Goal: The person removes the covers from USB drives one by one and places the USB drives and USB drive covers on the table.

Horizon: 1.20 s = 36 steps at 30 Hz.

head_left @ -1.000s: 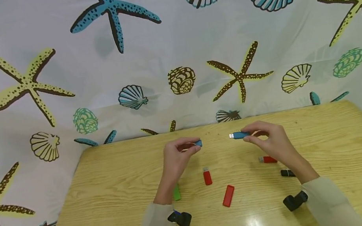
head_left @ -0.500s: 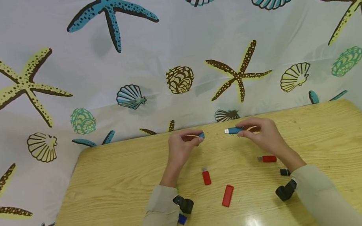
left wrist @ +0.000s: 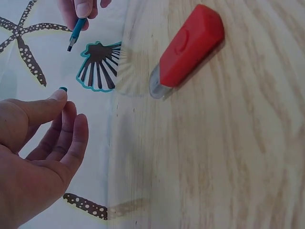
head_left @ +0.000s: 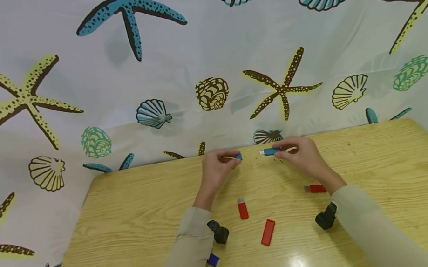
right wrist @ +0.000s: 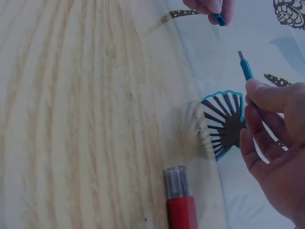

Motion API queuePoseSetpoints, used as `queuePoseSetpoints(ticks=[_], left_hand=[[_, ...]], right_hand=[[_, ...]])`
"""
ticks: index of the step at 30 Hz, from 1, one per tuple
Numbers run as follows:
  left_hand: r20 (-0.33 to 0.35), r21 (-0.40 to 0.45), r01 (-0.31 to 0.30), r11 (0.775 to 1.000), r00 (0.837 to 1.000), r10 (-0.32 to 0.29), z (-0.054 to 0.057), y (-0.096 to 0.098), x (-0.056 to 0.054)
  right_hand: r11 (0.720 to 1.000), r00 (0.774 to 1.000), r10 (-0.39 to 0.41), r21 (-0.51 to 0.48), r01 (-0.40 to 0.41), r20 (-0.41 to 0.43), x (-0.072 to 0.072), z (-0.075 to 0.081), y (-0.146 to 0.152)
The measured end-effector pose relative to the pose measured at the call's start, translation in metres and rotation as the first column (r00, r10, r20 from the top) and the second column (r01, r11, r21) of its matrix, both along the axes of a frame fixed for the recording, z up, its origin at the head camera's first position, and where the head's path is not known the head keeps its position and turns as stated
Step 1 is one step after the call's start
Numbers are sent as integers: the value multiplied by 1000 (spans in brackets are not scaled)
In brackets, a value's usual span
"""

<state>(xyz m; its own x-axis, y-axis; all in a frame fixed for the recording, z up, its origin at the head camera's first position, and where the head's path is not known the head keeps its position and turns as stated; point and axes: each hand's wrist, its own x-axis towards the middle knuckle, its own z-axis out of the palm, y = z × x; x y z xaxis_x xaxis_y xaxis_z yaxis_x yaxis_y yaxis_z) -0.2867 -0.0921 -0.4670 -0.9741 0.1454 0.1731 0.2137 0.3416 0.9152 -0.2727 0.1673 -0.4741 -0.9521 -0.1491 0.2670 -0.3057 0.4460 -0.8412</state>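
Observation:
Over the far part of the table, my left hand pinches a small blue cap between thumb and forefinger. Facing it, my right hand pinches a blue USB flash drive by its body, its metal plug pointing left at the cap. A short gap separates plug and cap. In the right wrist view the cap shows its hollow end toward the drive. Fingers hide most of the cap in the left wrist view.
Two red USB flash drives lie on the wooden table: one in the middle, one near the right wrist. A long red cap lies closer to me. Part of a dark blue piece shows beside the left sleeve. A patterned cloth hangs behind.
Both hands have moved away from me and toward each other, narrowing the gap between the blue cap and the drive. The right forearm now hides the black piece; the left hides the green one.

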Motion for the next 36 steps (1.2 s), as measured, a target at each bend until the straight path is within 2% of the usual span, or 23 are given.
queuePoseSetpoints(ticks=[8,16,23,31,36], left_hand=[[41,-39,-38,998,998,40,-9,3,-8],[60,-123,8,992,998,-1,-20,5,-13],[8,-204,11,979,1000,-9,-22,3,-18],[36,-265,19,964,999,-10,-26,9,-23],[15,-284,5,959,1000,-1,-30,11,-26]], right_hand=[[1000,998,-9,11,8,60,-12,-10,-3],[997,997,-50,64,46,62,-17,-18,-11],[996,998,-46,78,42,47,-25,-24,-22],[993,998,-33,119,26,55,-27,-29,-28],[989,998,-3,147,-6,61,-28,-28,-27]])
